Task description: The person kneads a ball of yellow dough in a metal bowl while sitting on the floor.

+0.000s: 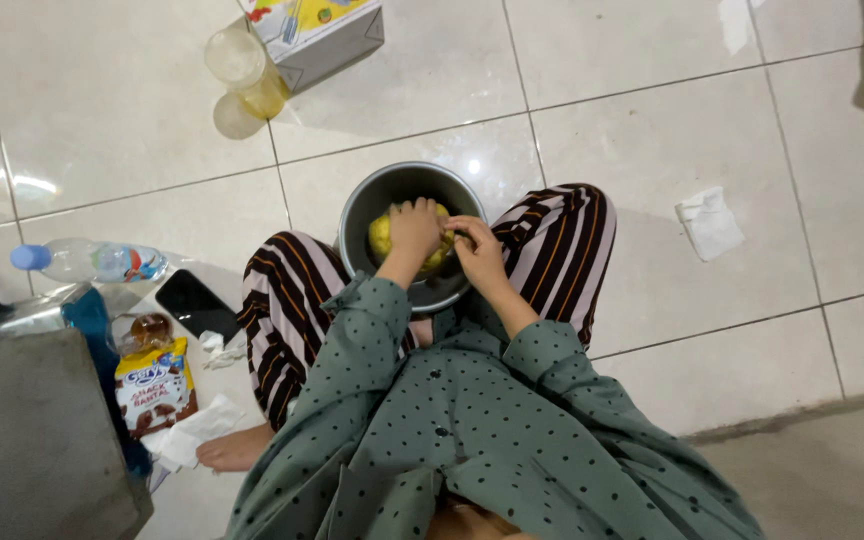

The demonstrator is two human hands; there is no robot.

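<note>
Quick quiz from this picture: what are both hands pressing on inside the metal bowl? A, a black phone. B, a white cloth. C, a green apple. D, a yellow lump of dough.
D: the left hand and the right hand both rest on a yellow lump of dough inside the metal bowl.

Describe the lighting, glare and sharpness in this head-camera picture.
Head view: bright overhead light gives glare spots on the glossy floor tiles and a highlight on the metal bowl rim; the left hand and right hand on the yellow dough look slightly soft; the top right corner lies in shadow; straight tile lines bend a little near the edges.
</note>
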